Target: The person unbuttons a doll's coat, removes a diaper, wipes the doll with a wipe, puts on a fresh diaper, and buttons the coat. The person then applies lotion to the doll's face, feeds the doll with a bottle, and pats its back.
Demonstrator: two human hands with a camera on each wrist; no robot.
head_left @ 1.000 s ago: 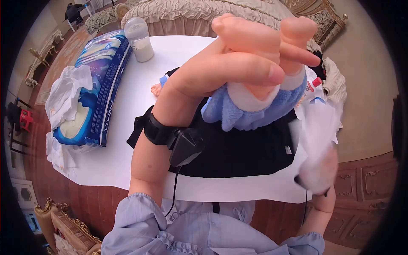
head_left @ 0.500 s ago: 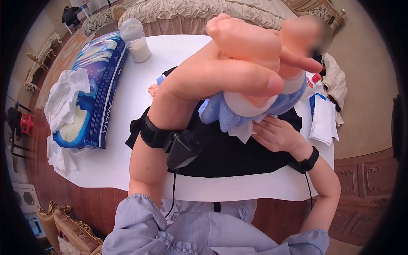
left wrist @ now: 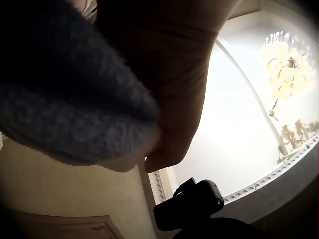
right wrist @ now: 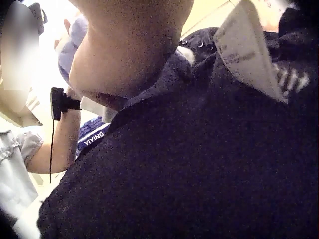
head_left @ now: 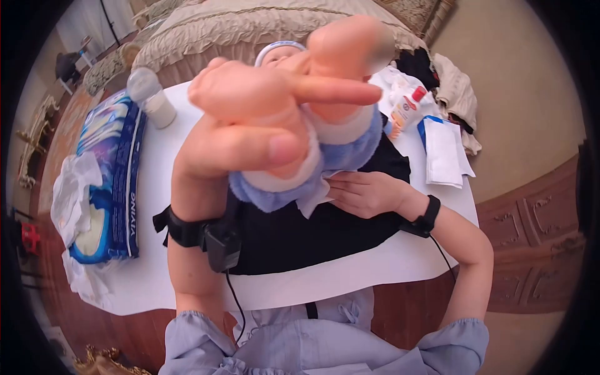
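Your left hand (head_left: 215, 147) is clamping the doll (head_left: 272, 195) by its raised ankles over the black cloth (head_left: 300, 247), toward the table (head_left: 400, 270)'s far edge; your right hand (head_left: 372, 195), fingers straight, is pressing a white wipe (head_left: 312, 199)

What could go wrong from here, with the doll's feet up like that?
The left hand alone grips the doll by its lower legs, so a leg might slip free. The raised legs partly hide the white wipe from the head view, so a spot could be missed. The right hand works low over the loose black cloth and may ruck it up.
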